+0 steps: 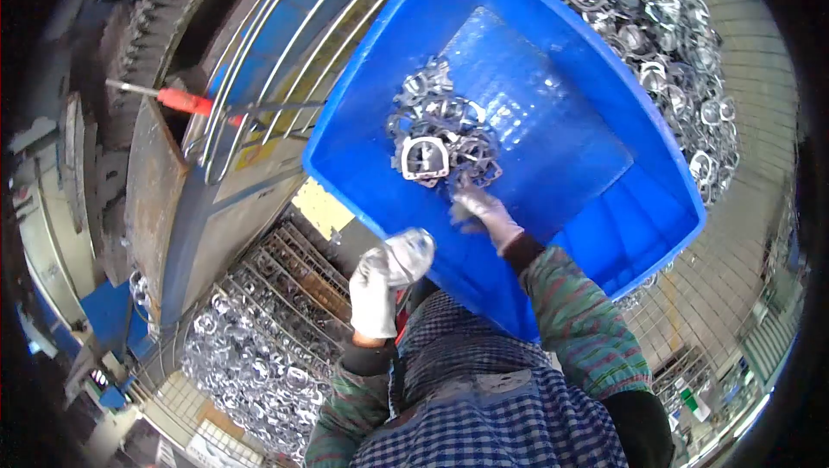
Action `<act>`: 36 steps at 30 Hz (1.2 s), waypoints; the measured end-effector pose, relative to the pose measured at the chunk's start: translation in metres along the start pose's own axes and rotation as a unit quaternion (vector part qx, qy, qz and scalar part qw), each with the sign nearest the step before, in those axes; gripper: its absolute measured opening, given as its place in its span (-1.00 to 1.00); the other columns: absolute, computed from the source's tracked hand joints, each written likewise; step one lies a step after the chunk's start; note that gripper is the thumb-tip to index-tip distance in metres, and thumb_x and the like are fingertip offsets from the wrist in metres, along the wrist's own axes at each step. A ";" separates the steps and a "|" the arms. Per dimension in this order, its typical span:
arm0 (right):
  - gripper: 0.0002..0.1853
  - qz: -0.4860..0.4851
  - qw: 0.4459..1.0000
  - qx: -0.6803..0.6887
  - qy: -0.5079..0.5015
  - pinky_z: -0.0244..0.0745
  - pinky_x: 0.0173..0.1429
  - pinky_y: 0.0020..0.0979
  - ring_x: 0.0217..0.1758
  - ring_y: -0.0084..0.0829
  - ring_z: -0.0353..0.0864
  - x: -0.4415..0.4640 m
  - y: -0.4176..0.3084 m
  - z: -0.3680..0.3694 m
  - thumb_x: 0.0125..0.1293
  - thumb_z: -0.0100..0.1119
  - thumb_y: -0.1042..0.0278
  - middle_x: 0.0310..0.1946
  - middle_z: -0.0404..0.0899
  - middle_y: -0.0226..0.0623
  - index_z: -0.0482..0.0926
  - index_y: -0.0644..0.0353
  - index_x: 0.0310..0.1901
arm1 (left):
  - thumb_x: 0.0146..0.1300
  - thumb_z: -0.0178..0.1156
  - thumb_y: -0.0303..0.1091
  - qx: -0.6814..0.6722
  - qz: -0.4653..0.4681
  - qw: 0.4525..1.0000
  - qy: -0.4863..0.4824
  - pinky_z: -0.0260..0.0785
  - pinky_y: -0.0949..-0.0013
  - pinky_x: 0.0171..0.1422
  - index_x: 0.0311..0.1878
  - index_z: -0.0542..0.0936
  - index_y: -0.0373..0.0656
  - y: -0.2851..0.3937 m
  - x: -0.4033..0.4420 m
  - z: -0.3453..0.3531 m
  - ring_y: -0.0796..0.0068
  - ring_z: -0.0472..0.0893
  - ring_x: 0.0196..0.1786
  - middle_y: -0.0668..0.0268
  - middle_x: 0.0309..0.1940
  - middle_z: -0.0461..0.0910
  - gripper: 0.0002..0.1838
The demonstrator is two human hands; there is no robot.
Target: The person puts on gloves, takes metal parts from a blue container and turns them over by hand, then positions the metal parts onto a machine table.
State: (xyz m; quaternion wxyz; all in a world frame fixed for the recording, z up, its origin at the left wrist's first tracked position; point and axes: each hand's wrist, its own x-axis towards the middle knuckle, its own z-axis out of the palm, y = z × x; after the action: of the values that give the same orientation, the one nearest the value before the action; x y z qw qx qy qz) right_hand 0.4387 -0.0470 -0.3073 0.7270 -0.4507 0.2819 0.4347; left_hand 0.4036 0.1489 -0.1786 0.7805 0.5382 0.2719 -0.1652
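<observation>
And here's the left hand (373,291), white-gloved, fingers closed around a silvery metal piece (413,254) right by the near rim of the blue bin (583,153). The right hand (485,209) is down inside, fingertips at the near edge of the pile of metal parts (442,127); blur there, so whether those fingers are apart or pinched on a part, I can't tell.

The parts overlap and look ready to snag, so good technique means taking a loose one from the margin by its outer frame, lifting straight up rather than dragging. A steady left grip helps too, with the piece turned to the light.

Now the room! To the right of the pile, the bin floor lies bare: plenty of space to swing. The tight spot is that near rim, close under the left hand's piece. Beyond the left wall, wire bars (298,53) crowd in; best stay inside.
</observation>
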 end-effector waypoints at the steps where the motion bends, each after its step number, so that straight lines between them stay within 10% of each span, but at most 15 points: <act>1: -0.39 -0.187 0.929 -0.298 0.117 0.32 0.08 -0.19 0.04 -0.14 0.40 0.034 0.034 -0.008 0.09 0.13 -0.08 0.00 0.38 -0.05 0.36 0.16 0.09 | 0.24 -0.14 0.15 -0.037 -0.025 0.998 0.044 0.34 0.24 0.08 0.05 0.37 -0.26 0.004 -0.001 -0.001 0.28 0.51 -0.03 0.14 -0.07 0.49 -0.38; 2: -0.40 -0.188 0.765 -0.575 0.220 0.21 0.18 -0.16 0.19 -0.08 0.22 0.032 0.033 -0.002 0.05 0.12 -0.09 0.11 0.27 -0.11 0.39 0.10 0.07 | 0.20 -0.15 0.21 -0.074 -0.048 0.992 0.087 0.32 0.22 0.10 0.14 0.31 -0.22 0.011 -0.001 0.000 0.29 0.49 0.01 0.18 -0.01 0.47 -0.32; 7: -0.57 -0.184 0.676 -0.674 0.234 0.17 0.17 -0.10 0.25 -0.10 0.06 0.058 0.052 0.005 0.11 0.04 0.05 0.22 0.10 -0.26 0.44 0.06 -0.01 | 0.32 -0.17 -0.04 -0.276 -0.053 0.958 0.052 0.23 0.12 0.22 0.17 0.27 -0.22 0.035 -0.012 0.011 0.29 0.39 0.13 0.20 0.10 0.38 -0.49; 8: -0.66 -0.279 0.672 -0.628 0.276 0.24 0.10 -0.15 0.14 -0.15 0.24 0.062 0.056 0.002 0.15 0.00 0.10 0.06 0.32 -0.25 0.48 0.06 -0.09 | 0.32 -0.17 -0.04 -0.276 -0.046 0.959 0.054 0.23 0.12 0.22 0.17 0.27 -0.22 0.038 -0.017 0.011 0.29 0.39 0.13 0.20 0.10 0.38 -0.49; 10: -0.72 -0.202 0.849 -0.466 0.143 0.31 0.03 -0.22 -0.06 -0.15 0.43 0.053 0.042 -0.007 0.19 -0.04 0.14 -0.19 0.50 -0.26 0.50 0.06 -0.13 | 0.33 -0.16 -0.07 -0.275 -0.024 0.959 0.061 0.23 0.11 0.21 0.17 0.26 -0.23 0.044 -0.027 0.012 0.28 0.39 0.13 0.19 0.10 0.37 -0.51; 14: -0.76 -0.198 0.978 -0.053 0.045 0.39 -0.09 -0.50 -0.21 -0.60 0.48 -0.025 -0.005 0.026 0.33 -0.09 0.26 -0.25 0.54 -0.43 0.49 0.21 -0.14 | 0.33 -0.14 -0.10 -0.296 -0.008 0.955 0.015 0.25 0.11 0.19 0.18 0.25 -0.21 0.060 -0.037 0.019 0.28 0.38 0.13 0.21 0.14 0.34 -0.53; 20: -0.68 -0.214 0.941 0.253 -0.073 0.46 -0.02 -0.28 -0.07 -0.33 0.51 -0.131 -0.069 0.068 0.34 -0.14 0.15 -0.11 0.49 -0.17 0.40 0.21 -0.06 | 0.34 -0.17 -0.10 -0.291 -0.004 0.957 -0.024 0.29 0.12 0.16 0.20 0.22 -0.16 0.083 -0.057 0.040 0.31 0.40 0.11 0.24 0.10 0.36 -0.54; 36: -0.51 -0.256 0.922 0.283 -0.060 0.51 -0.01 -0.23 0.09 -0.16 0.43 -0.236 -0.095 0.121 0.34 -0.22 0.00 0.07 0.36 -0.05 0.28 0.22 0.11 | 0.33 -0.20 -0.04 -0.317 -0.010 0.948 -0.038 0.36 0.14 0.09 0.11 0.31 -0.09 0.118 -0.107 0.068 0.43 0.52 -0.11 0.35 -0.09 0.49 -0.58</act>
State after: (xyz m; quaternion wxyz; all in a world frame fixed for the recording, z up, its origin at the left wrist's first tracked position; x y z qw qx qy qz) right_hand 0.4162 -0.0477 -0.0263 0.9262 -0.2558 0.2247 0.1618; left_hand 0.3998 0.1252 -0.0068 0.9189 0.2534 0.2856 -0.0991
